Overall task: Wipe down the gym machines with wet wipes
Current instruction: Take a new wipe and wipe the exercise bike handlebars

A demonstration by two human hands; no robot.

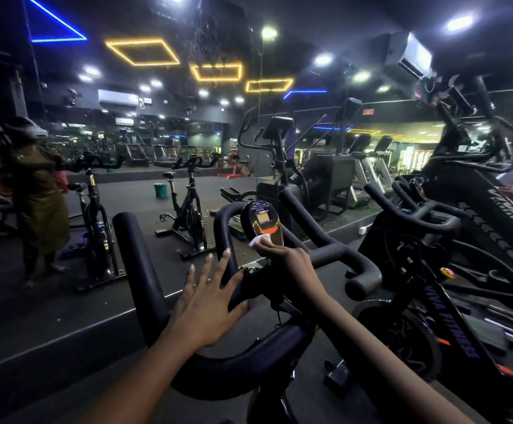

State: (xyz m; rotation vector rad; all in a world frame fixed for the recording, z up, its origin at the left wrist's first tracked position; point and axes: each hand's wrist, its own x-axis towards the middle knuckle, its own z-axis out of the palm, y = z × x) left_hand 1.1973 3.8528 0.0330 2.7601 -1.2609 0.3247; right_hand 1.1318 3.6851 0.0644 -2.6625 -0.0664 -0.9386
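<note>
Now wiping: mid-step on the console of a spin bike, judged a small part of the whole job given the machines all around. Far left, across the mirror [65, 286]: two reflected bikes and one green bucket [160, 190]. Next, the handlebar [138, 270] of the near bike, thick and dark, looping forward. Over its middle bend, the left hand [209, 298]: fingers straight and spread, gripping nothing, touching the bar or just above it, cannot tell which. Right of that, one console [259, 220] with a small orange-lit screen. Against its lower edge, one white wet wipe [259, 240], pinched in the curled fingertips of the right hand [288, 257]. Further right, a second bike [417, 215], then taller machines behind. Next move, by judgement: calls for drawing the wipe up across the screen with light pressure, then out along the bar. Count: two hands, one wipe, one console, two bikes on this side.
</note>
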